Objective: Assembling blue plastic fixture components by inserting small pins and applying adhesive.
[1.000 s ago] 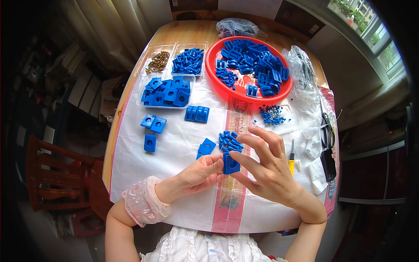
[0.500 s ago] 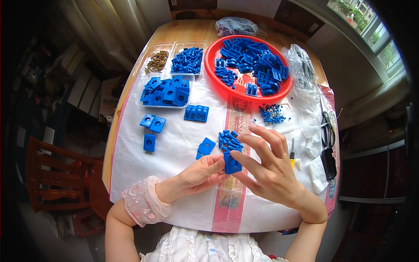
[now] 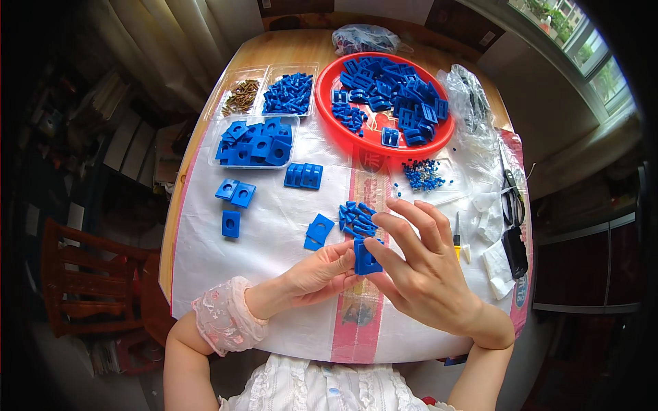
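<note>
A small blue square plastic piece [image 3: 369,262] with a recess in its face is held up above the cloth's pink stripe. My left hand [image 3: 317,277] pinches its left edge between thumb and fingers. From the other side, the index finger and thumb of my right hand [image 3: 426,274] close on it, while the other fingers stay raised and spread. My right fingers hide part of the piece. Just beyond it lies a heap of small blue tapered plugs [image 3: 356,218]. Two overlapping flat blue plates with round holes [image 3: 319,230] rest beside the plugs, nearest my left hand.
Farther left are three blue square pieces [image 3: 231,223] and a ribbed blue block [image 3: 303,176]. Clear boxes hold square blue plates [image 3: 260,145], blue plugs [image 3: 286,94] and brass-coloured screws [image 3: 240,96]. A red basin [image 3: 370,148] holds blue parts. Tiny beads [image 3: 425,175], a screwdriver [image 3: 457,240] and scissors [image 3: 511,192] lie right.
The piece has turned slightly and shifted a little right between my hands. My right fingertips have moved slightly on it. The whole table has shifted a little in the view.
</note>
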### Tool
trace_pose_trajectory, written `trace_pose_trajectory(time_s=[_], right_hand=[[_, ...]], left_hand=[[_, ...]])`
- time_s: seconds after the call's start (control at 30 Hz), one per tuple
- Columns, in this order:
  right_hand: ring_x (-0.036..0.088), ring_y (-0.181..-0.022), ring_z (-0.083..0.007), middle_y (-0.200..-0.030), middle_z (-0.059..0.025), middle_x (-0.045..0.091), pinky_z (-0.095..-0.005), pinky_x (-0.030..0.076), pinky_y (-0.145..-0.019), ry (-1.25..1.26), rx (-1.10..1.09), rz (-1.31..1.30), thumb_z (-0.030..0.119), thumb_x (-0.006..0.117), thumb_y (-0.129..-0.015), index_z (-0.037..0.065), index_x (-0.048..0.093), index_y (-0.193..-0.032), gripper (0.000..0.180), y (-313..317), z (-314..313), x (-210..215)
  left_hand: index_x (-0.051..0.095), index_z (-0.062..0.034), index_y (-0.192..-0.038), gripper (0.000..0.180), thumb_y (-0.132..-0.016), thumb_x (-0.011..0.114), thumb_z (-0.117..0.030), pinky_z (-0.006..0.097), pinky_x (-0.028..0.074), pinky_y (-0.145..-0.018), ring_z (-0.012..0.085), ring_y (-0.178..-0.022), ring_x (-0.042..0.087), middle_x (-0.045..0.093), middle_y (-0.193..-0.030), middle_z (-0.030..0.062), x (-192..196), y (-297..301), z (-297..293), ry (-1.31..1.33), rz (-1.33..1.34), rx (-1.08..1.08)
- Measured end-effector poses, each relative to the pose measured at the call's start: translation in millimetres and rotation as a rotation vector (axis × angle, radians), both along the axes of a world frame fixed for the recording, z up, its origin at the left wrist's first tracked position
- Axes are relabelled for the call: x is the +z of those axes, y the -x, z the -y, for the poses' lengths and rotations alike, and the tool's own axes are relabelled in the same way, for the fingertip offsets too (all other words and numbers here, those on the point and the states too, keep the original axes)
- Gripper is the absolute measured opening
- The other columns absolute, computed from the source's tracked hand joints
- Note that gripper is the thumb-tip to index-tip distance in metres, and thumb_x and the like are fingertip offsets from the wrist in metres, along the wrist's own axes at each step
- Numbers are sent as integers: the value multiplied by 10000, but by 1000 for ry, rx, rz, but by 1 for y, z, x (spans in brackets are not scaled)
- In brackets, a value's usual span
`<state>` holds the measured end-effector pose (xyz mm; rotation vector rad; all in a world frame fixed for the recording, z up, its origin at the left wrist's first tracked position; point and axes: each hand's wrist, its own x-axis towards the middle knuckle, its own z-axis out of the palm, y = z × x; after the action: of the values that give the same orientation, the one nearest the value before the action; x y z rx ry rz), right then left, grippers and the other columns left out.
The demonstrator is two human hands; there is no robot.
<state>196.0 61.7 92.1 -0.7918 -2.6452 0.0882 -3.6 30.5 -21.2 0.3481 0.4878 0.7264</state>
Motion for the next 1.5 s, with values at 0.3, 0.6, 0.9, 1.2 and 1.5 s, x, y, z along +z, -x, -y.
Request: trace_pose_trajectory(time_s=[0.3,0.6,0.9,1.2,1.5], right_hand=[[409,-1294,-338,-1227,-123,507,-525,334,-1059,71,-24,29,131,786,-638,31,630,-1031,434,-2,2,6],[404,-1299,-340,-1238,-128,502,-524,331,-1066,99,-28,39,127,792,-637,31,628,-1035,440,-2,2,8],[398,-1307,-342,-1258,-136,490,-529,328,-1070,109,-12,45,118,793,-632,31,626,-1055,463,-3,1,5],[388,-1315,-344,-1273,-148,481,-536,305,-1090,108,2,61,141,793,-641,35,624,-1063,466,-5,0,6],[383,-1323,-337,-1273,-142,490,-534,293,-1103,110,11,76,137,792,-647,44,630,-1065,458,-5,0,5]], left_hand=[[510,-92,-1315,505,-897,646,-339,294,424,-1076,117,-1202,541,579,-1280,10,-8,-5,1,50,43,6],[498,-107,-1355,483,-925,621,-289,264,466,-1013,104,-1167,555,587,-1259,9,-8,-7,2,38,70,18],[509,-98,-1336,458,-930,612,-284,275,458,-1035,113,-1177,553,580,-1271,21,-6,-7,2,26,52,15],[528,-97,-1336,424,-951,583,-267,284,473,-1006,120,-1154,562,593,-1251,24,-8,-7,3,2,81,12],[533,-82,-1317,407,-952,580,-254,301,459,-1044,135,-1182,558,589,-1264,42,-10,-8,3,9,76,13]])
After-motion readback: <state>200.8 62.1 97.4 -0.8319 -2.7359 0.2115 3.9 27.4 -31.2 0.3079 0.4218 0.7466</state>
